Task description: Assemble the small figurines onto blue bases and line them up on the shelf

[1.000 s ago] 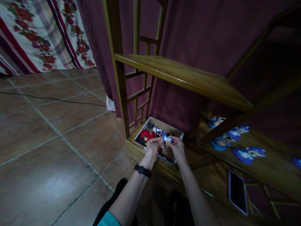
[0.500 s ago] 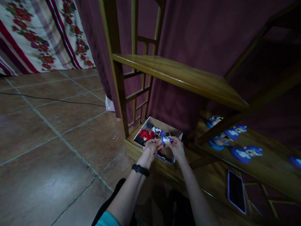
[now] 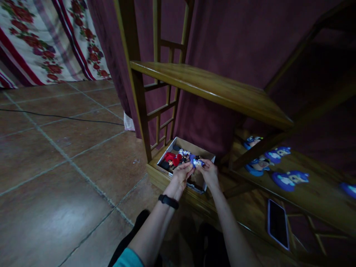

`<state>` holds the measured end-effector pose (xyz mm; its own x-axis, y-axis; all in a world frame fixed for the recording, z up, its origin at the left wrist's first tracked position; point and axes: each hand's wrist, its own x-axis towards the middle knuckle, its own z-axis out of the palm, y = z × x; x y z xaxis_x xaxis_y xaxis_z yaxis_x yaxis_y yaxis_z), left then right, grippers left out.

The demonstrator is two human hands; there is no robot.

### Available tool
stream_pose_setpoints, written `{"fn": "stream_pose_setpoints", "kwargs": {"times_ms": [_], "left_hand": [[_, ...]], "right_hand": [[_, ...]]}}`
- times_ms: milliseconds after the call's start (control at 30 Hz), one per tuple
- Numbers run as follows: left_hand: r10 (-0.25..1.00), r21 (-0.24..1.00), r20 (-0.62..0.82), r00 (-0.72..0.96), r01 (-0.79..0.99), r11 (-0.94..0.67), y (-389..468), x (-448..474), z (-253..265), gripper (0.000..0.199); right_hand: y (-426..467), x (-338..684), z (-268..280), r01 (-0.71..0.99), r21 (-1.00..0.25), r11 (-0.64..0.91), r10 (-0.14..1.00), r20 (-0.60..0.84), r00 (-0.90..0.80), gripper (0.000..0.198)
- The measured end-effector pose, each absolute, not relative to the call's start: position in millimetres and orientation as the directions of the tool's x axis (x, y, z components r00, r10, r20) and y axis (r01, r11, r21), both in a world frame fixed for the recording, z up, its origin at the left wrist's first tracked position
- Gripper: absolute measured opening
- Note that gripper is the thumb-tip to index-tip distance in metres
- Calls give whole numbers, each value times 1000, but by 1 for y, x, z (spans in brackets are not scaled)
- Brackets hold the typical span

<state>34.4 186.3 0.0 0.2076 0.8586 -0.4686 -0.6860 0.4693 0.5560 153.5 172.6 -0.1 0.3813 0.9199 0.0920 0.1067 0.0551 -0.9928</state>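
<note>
Between my two hands is a small blue and white figurine [image 3: 197, 162], held over the near part of an open cardboard box [image 3: 209, 156]. My left hand [image 3: 182, 173], with a black band on its wrist, is closed on the figurine's left side. The fingers of my right hand [image 3: 209, 171] pinch it from the right. Inside the box lie a red figure [image 3: 172, 159] and several other small figurines in white, blue and black, partly hidden by my hands. The box rests on the low wooden shelf.
A wooden shelf board [image 3: 208, 85] juts out above the box. Several blue-based figurines [image 3: 290, 180] lie on the shelf to the right, and a phone [image 3: 278, 223] lies below them. A thin black cable [image 3: 63, 118] crosses the tiled floor at left.
The figurine has been raised and turned slightly between my fingers, with both hands still on it. The whole view has shifted a little.
</note>
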Motion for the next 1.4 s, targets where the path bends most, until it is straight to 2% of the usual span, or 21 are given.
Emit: {"fn": "stream_pose_setpoints", "kwargs": {"times_ms": [333, 567, 700, 933, 1067, 1200, 1400], "left_hand": [[879, 512, -437, 191, -750, 418, 181, 44, -4, 18], [885, 542, -432, 173, -735, 408, 180, 43, -3, 16], [884, 566, -412, 221, -698, 438, 183, 40, -1, 10], [837, 580, -499, 225, -632, 515, 190, 32, 3, 8], [800, 532, -542, 258, -631, 564, 192, 29, 4, 5], [791, 536, -551, 265, -614, 579, 192, 28, 4, 4], [806, 594, -529, 267, -562, 576, 194, 23, 8, 20]], "right_hand": [[173, 152, 1, 71, -997, 34, 910, 61, 411, 33], [173, 152, -4, 71, -997, 44, 917, 68, 393, 32], [175, 153, -5, 84, -994, 70, 931, 95, 352, 29], [175, 147, -7, 48, -997, 58, 970, 68, 233, 32], [174, 145, -5, 32, -996, 82, 968, 87, 237, 38], [175, 147, -7, 61, -995, 76, 968, 88, 234, 32], [177, 148, -11, 51, -998, 38, 974, 49, 222, 29]]}}
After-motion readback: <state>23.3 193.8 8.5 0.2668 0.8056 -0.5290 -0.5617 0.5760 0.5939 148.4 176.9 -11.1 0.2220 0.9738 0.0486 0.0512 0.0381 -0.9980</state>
